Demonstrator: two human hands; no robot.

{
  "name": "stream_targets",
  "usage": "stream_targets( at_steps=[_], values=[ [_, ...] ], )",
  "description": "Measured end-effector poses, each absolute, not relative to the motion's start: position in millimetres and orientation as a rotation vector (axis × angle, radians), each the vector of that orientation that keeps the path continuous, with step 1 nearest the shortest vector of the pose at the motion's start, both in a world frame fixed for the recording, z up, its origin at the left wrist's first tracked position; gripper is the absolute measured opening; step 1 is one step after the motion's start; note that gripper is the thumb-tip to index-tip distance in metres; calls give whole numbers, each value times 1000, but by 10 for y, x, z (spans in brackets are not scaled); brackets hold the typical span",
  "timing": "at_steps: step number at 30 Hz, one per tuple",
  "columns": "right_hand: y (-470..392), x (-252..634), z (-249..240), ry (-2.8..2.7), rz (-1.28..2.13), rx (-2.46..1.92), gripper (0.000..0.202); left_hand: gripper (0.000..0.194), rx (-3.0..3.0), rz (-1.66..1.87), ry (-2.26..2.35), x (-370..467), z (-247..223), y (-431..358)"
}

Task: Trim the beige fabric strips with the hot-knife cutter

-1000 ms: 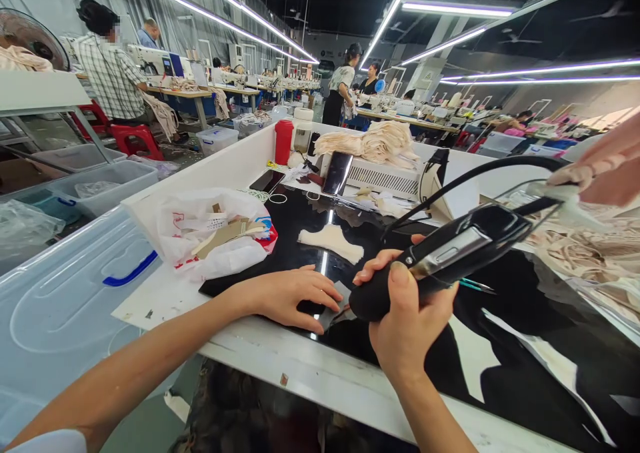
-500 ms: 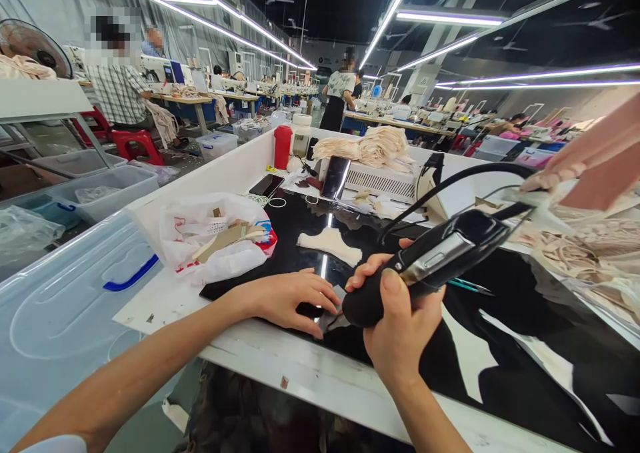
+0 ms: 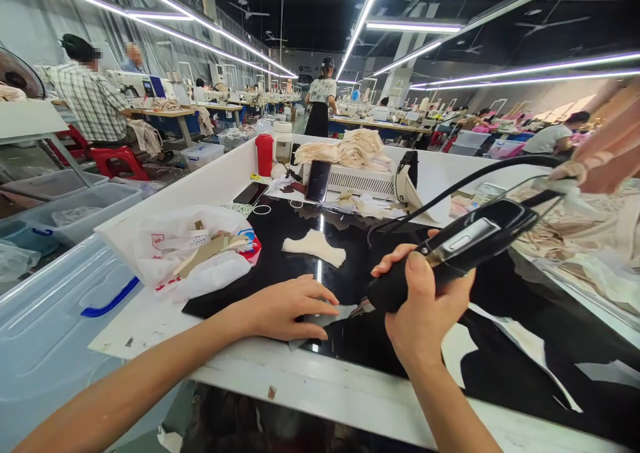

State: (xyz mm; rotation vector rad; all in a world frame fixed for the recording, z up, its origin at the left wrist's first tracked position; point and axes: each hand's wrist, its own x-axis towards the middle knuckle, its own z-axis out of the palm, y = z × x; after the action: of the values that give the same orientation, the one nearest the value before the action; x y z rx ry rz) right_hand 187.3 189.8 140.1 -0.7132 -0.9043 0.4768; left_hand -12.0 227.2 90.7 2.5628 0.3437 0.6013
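Note:
My right hand (image 3: 430, 299) is wrapped round a black handheld electric tool (image 3: 455, 243) with a silver switch plate and a black cable. Its metal tip meets a thin, greyish translucent piece (image 3: 330, 315) on the glossy black surface (image 3: 260, 266). On that piece's left part lies my left hand (image 3: 287, 308), palm down with fingers spread. A cream cut fabric piece (image 3: 315, 246) rests just beyond my hands. White pieces (image 3: 457, 353) are on the black surface to the right of my right hand.
A white plastic bag (image 3: 193, 253) with scraps stands at left. Behind are a phone (image 3: 318, 181), a red container (image 3: 264, 155) and cream fabric (image 3: 350, 149). More fabric (image 3: 590, 239) is piled right. A blue-handled clear bin (image 3: 55, 319) is left; a person (image 3: 320, 99) stands farther back.
The view has shifted, so the table items sit further left. The tool and my right hand have moved right, away from my left hand, uncovering the tool's tip and more of the translucent piece.

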Motion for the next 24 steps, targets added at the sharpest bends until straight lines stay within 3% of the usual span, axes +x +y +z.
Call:
stream_targets(
  at_steps=[24],
  values=[
    [1890,1743,1252,-959,531,-705,30,36,2600,531,385,-134,884,2278]
  ],
)
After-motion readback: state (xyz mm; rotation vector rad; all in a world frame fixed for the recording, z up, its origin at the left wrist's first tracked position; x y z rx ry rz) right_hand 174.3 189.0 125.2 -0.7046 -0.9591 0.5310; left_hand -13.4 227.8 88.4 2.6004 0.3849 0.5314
